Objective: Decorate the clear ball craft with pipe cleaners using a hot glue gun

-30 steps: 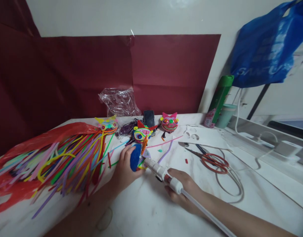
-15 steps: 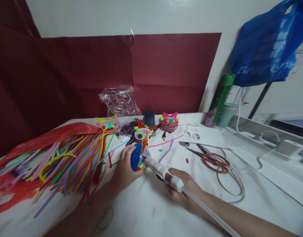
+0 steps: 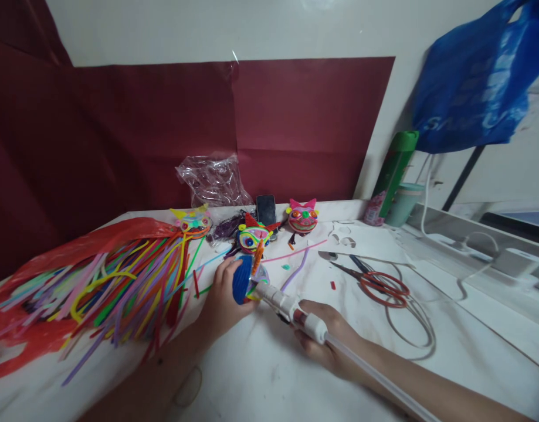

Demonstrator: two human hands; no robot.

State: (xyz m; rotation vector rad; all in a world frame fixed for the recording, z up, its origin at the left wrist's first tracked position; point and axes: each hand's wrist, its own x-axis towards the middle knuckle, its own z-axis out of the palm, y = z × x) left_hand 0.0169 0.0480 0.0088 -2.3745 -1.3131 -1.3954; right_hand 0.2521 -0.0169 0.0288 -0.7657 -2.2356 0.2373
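My left hand (image 3: 226, 294) is wrapped round a blue ribbed craft piece (image 3: 242, 280), which has an orange fuzzy strip (image 3: 258, 255) standing up beside it. In my right hand (image 3: 324, 337) is a white hot glue gun (image 3: 280, 302), with a long clear glue stick (image 3: 375, 378) running out of its back. The gun's nozzle meets the right side of the blue piece; whether they touch I cannot tell. Just behind stands a colourful animal head (image 3: 253, 237) with red ears. A pink-eared head (image 3: 303, 218) and a yellow-eared head (image 3: 193, 223) sit farther back.
Many coloured pipe cleaners (image 3: 119, 287) spread over red plastic at the left. Orange-handled scissors (image 3: 383, 288) and a loop of cord lie right. A phone (image 3: 265, 210) and clear plastic bag (image 3: 214, 180) are at the back, a green spray can (image 3: 399, 161) and power strip (image 3: 445, 243) at right.
The glue gun's nozzle has shifted very slightly left along the blue piece, and the glue stick's rear end has moved a little right. My left hand holds its place.
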